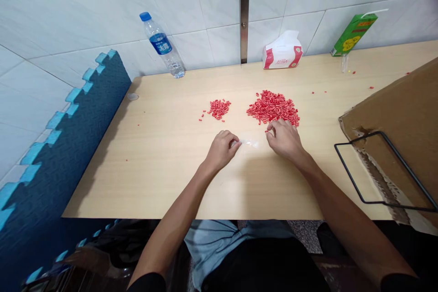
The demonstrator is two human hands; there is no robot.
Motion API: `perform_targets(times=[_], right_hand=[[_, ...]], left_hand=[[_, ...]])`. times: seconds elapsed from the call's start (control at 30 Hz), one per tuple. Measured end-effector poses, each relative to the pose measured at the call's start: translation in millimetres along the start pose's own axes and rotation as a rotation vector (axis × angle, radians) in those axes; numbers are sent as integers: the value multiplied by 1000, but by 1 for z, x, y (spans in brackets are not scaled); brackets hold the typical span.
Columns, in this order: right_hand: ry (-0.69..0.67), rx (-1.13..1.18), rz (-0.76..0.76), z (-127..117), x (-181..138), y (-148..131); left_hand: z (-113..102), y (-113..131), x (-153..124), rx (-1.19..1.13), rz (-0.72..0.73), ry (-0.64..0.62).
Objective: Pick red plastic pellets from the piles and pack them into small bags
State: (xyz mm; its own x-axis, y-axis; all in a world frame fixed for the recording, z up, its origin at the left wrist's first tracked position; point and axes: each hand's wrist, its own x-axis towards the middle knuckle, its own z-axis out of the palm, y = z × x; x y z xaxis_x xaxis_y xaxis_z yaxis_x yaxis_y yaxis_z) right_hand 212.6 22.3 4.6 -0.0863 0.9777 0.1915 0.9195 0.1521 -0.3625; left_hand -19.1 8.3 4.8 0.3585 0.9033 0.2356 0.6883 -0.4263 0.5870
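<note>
My left hand [224, 147] is closed in a pinch on one end of a small clear plastic piece [251, 143] that lies low over the table. What that piece is exactly I cannot make out. My right hand [284, 139] is at the near edge of a large pile of small red cylindrical pieces [273, 106]. Between its thumb and forefinger one red piece [267, 131] shows. Beyond my left hand lies a smaller heap of the same red pieces [219, 108], with a few scattered beside it.
Along the tiled wall stand a water bottle [164, 48], a tissue pack [283, 57] and a green drink carton [356, 34]. A cardboard box [397, 132] with a black wire frame [359, 182] occupies the right side. Blue foam matting [85, 123] borders the table's left edge.
</note>
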Motion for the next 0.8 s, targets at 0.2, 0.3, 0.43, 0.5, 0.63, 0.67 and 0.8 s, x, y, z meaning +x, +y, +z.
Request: perform_targets(times=[0.2,0.3,0.43,0.5,0.63,0.67,0.8], right_hand=[[2,14,-26,3,0,-3],[81,101,-26,4,0,-6],[169,409,3,6,-4,-16],[148,609,31,8,-8,-24],[41,940,115,17,-17,-36],[19,1006,137,19,-18,-38],[-42,1245,213,25,-18,-40]], left_hand=[[0,3,0,-74,-34,38],[0,5,1,-123,-68,65],[1,5,1,-184,-119,90],[2,4,1,-225,-148,102],[3,2,1,-301,-204,116],[3,2,1,-316,-212,118],[3,2,1,-353,-216,116]])
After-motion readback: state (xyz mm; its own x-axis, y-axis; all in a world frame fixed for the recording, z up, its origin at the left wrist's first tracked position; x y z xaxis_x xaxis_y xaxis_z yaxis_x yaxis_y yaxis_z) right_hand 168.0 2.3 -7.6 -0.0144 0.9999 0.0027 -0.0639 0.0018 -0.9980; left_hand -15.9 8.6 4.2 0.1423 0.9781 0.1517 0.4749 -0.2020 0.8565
